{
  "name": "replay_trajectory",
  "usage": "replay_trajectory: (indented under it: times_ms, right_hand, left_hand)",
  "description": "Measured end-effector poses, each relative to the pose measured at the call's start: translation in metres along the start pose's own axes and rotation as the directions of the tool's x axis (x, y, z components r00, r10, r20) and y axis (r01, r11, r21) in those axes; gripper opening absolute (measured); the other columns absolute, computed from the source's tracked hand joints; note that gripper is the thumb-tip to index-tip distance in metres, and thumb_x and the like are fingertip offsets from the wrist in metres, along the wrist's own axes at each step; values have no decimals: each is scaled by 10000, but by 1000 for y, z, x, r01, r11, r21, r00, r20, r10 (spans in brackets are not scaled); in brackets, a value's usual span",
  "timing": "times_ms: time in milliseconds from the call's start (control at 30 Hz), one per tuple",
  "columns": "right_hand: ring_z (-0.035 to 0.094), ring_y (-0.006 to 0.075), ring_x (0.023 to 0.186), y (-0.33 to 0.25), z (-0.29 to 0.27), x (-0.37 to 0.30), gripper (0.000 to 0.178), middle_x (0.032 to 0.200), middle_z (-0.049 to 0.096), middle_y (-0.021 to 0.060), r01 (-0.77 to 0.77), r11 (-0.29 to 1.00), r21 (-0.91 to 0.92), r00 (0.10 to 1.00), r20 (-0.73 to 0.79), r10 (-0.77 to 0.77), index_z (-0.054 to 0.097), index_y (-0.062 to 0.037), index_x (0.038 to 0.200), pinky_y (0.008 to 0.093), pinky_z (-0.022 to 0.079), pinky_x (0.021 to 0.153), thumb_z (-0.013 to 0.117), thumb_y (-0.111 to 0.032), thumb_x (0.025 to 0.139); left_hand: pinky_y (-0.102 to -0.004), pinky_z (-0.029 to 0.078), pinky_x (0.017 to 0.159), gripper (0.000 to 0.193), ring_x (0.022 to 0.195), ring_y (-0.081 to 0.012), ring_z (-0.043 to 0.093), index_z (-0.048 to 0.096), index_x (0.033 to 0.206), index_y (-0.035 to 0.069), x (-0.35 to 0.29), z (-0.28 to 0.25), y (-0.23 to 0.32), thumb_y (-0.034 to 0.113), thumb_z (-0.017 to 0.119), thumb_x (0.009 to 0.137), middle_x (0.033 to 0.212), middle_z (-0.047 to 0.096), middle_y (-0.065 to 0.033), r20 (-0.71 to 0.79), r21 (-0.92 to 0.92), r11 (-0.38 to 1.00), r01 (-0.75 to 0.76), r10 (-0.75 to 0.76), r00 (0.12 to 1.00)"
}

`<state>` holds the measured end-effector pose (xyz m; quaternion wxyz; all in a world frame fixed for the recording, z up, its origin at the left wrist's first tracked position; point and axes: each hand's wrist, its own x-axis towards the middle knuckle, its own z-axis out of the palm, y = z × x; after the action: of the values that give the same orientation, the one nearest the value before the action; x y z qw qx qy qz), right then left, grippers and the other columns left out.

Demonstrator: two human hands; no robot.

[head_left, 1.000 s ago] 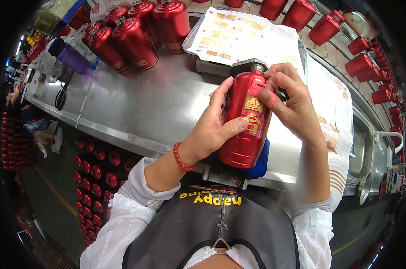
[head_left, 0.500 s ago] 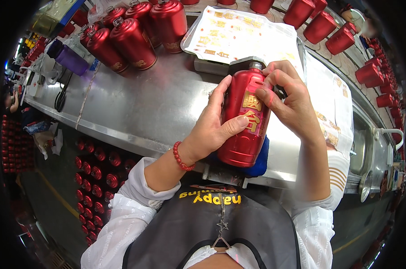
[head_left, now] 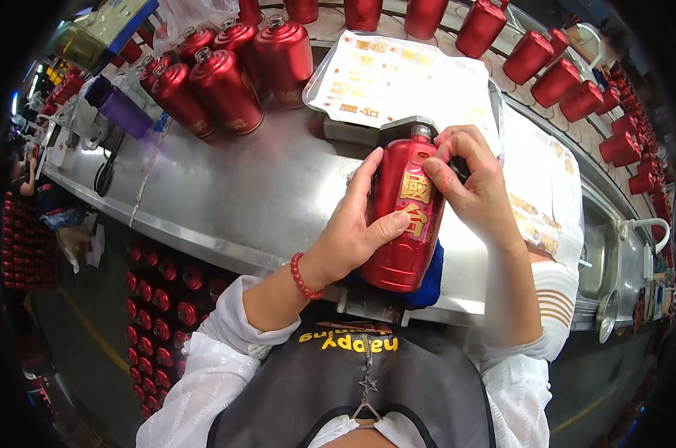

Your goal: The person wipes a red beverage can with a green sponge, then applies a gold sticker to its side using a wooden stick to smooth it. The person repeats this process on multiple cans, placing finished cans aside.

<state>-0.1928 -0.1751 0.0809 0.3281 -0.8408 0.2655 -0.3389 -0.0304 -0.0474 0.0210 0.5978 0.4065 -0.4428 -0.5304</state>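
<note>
"Steel makes the table (head_left: 226,179), the biggest thing near the hands. What lies on it?"

"At the far side lies a white sheet (head_left: 428,86) with gold marks. To the left of it stands a group of red bottles (head_left: 284,63)."

"And where is the worked bottle (head_left: 399,203)?"

"It leans in front of the person, at the near edge of the table, with the neck pointing away. Its lower end is over a blue cloth (head_left: 428,282)."

"How do you think it handles?"

"I judge it stiff and rather heavy. The neck looks like clear glass, so a fall could break it. The red coat is shiny, therefore probably slippery, and easy to scratch."

"Where is it good to hold?"

"Around the middle of the body, as the left hand (head_left: 357,224) does: the fingers lie along the side, the thumb presses on the front, and the grip is closed on the bottle. I would not carry it by the neck."

"And the right hand (head_left: 476,179)?"

"Its thumb and forefinger come near each other at the upper end of the gold label (head_left: 415,187). Whether they pinch something, I cannot tell."

"What is smallest?"

"Red beads of the bracelet (head_left: 301,276), on the left wrist."
</note>
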Motion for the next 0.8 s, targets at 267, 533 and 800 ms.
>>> replay_trajectory:
  times_ms: [267, 533, 800]
  right_hand:
    - [612, 300, 1133, 7, 2, -41, 582, 1265, 600, 221, -198, 978, 67, 980, -21, 200, 523, 62, 1348, 354, 477, 974, 616, -394, 999]
    - [566, 286, 1254, -8, 13, -59, 887, 1337, 558, 292, -225, 965, 135, 974, 45, 221, 289, 116, 1504, 360, 449, 1045, 734, -380, 919]
    - [564, 289, 1261, -6, 14, -60, 904, 1350, 550, 290, -226, 960, 168, 974, 42, 222, 267, 109, 1518, 355, 454, 1043, 756, -337, 903]
  left_hand:
    - [-382, 319, 1160, 913, 1396, -262, 375, 122, 1543, -74, 2, 2, -4, 338, 689, 957, 1507, 321, -219, -30, 38, 998, -50, 51, 998]
    - [-372, 362, 1125, 804, 1334, -255, 449, 221, 1506, -65, 16, -1, 8, 337, 668, 973, 1446, 417, -217, -63, 19, 998, -63, 64, 996]
    - [-281, 510, 919, 467, 1080, -136, 587, 430, 1326, -2, 51, -10, 8, 267, 631, 1001, 1222, 559, -122, -72, 167, 986, 5, 8, 997]
